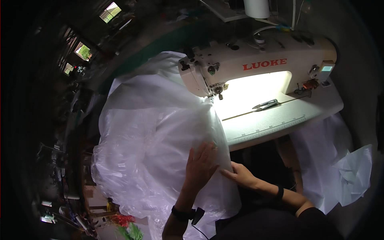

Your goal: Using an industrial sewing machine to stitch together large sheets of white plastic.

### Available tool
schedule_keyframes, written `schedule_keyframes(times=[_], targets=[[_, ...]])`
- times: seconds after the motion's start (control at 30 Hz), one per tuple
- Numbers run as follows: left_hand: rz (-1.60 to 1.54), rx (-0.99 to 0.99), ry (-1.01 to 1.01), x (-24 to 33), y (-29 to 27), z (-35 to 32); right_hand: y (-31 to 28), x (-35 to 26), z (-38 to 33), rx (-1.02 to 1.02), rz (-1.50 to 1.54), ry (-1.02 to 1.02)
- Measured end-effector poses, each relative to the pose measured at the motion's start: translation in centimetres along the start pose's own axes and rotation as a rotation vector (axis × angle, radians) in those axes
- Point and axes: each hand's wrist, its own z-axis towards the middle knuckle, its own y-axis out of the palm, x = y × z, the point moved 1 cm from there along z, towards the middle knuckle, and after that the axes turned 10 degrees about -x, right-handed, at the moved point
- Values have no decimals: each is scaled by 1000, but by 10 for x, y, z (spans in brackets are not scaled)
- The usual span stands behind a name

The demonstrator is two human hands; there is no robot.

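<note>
A large translucent white sheet [172,132], creased and shiny like plastic on its left part, runs up to the needle area [212,101] of a sewing machine [260,60]. My left hand [202,166] lies flat on the sheet near its right edge, fingers stretched toward the machine. Just to the right, my right hand [243,177] pinches that edge; the thumb is on top, and part of the grip is hidden. Lamp light falls brightly around the needle, and the presser foot is hard to make out there.
Thread snips [266,105] lie on the white machine bed [256,124], which has a ruler scale [272,127] along its front. More white sheeting [324,160] hangs at the right. Red [123,220] and green [131,232] bundles are at the lower left.
</note>
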Motion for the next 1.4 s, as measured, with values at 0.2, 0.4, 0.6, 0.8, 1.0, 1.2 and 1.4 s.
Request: schedule_keyframes(times=[0.2, 0.4, 0.6, 0.8, 1.0, 1.2, 1.4], targets=[[108, 120, -375, -83, -10, -40, -8, 9, -7, -17, -242, 189], [187, 361, -138, -94, -74, -42, -6, -12, 16, 175, -216, -13], [337, 980, -543, -181, -208, -51, -7, 1, 13, 175, -358, -27], [506, 593, -944, -277, -252, -63, -3, 8, 16, 162, -366, -101], [799, 844, -408, -221, -320, -43, -4, 2, 9, 176, -423, -55], [869, 217, -405, 10, -360, -82, -11, 5, 17, 168, -515, -201], [-1210, -1136, 53, 78, -101, -120, -16, 21, 18, 143, -354, -220]])
